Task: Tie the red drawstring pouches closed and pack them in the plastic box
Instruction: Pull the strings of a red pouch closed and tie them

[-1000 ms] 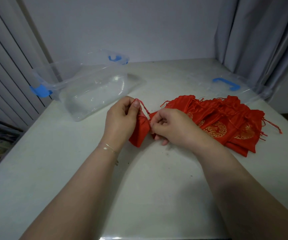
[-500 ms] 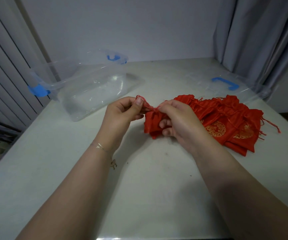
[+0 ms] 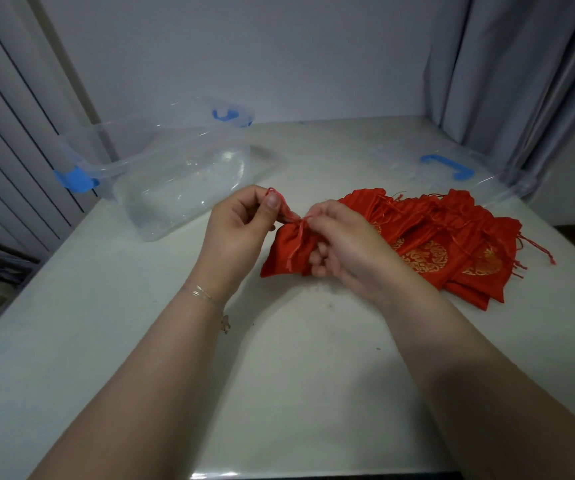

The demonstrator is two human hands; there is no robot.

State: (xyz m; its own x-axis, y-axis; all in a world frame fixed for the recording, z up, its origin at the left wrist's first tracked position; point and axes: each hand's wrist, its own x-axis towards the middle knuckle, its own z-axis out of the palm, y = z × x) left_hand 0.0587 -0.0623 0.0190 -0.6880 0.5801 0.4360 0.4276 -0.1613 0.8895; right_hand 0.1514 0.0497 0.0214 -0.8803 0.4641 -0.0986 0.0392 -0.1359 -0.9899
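This looks like a plain room in a home, used as a makeshift packing spot. A white table (image 3: 106, 341) stands in a corner against a bare pale wall (image 3: 244, 46), with grey curtains (image 3: 521, 81) hanging at the upper right of the frame and ribbed vertical slats (image 3: 9, 150), perhaps a blind or radiator, along the left edge. A clear plastic box (image 3: 161, 174) with blue clips and its lid (image 3: 452, 168) at right are ordinary household storage.

Dim, cool, even lighting; soft shadows beneath the forearms; faint glare at bottom edge; wide-angle bowing toward frame edges.
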